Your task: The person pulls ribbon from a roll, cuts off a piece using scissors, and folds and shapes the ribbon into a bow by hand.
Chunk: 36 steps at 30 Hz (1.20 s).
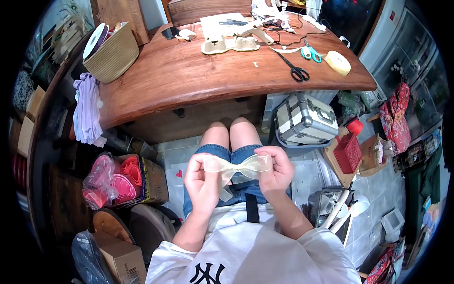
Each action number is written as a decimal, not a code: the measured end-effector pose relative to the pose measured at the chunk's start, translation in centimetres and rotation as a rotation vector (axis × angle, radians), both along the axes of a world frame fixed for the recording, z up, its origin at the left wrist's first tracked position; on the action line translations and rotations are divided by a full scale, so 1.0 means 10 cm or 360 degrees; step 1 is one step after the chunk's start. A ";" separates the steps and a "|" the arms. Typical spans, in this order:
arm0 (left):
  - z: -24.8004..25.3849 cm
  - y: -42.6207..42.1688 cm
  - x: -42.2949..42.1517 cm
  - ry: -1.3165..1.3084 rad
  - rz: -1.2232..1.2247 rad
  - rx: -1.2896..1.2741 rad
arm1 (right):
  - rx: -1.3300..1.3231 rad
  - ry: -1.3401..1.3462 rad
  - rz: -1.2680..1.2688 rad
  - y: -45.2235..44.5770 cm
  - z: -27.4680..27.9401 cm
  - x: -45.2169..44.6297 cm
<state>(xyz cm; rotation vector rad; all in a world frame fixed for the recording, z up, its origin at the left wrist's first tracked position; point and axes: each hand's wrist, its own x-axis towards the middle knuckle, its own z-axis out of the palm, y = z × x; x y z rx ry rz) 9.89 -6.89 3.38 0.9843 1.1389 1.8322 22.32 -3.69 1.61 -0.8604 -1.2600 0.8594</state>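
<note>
A sheer cream ribbon bow is stretched between my two hands above my lap. My left hand is closed on the bow's left loop, and a ribbon tail hangs down beside its fingers. On the other side, my right hand pinches the right loop, fingers folded round its end. The knot sits in the middle, untouched by either hand. Up on the wooden table lie a roll of cream ribbon, teal-handled scissors and black scissors.
On the wooden table stand a glue gun, an egg-carton piece and a woven basket. Lilac ribbons hang off its left edge. A silver case stands below at the right; boxes crowd the left floor.
</note>
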 end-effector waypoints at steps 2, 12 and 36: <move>-0.01 -0.01 0.00 -0.0074 -0.0071 -0.0022 | 0.0034 0.0012 -0.0033 -0.03 0.07 -0.03; 0.05 -0.04 0.01 -0.0107 -0.0205 -0.0065 | 0.0078 0.0275 -0.0016 -0.07 0.12 -0.11; -0.03 -0.06 0.03 0.0206 0.0269 0.0176 | 0.0064 0.0714 -0.0030 -0.10 0.19 -0.16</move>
